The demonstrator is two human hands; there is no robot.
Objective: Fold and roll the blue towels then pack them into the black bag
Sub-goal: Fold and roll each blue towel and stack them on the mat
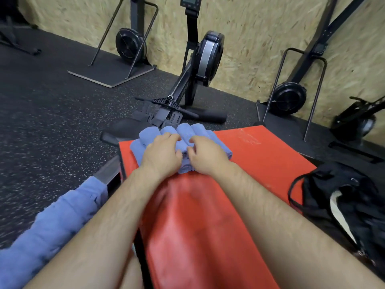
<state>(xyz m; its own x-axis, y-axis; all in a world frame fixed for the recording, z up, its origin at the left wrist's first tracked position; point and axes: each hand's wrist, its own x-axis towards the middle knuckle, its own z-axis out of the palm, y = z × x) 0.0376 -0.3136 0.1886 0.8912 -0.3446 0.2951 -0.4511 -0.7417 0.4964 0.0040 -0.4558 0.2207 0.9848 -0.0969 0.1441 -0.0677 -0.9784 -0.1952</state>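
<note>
Several rolled blue towels (183, 131) lie side by side at the far left end of a red padded box top (208, 205). Both my hands are on them. My left hand (162, 152) lies over the rolls with fingers curled onto them. My right hand (205, 154) grips a roll at the near edge of the group, fingers bent round it. A pile of loose blue towels (52, 222) hangs at the lower left. The black bag (341, 197) lies open on the floor at the right, its pale lining showing.
A rowing machine (187, 90) stands on the dark speckled rubber floor just beyond the box. Other fan-wheel machines (288, 99) line the chipboard wall behind. A metal bar runs under the loose towels at left.
</note>
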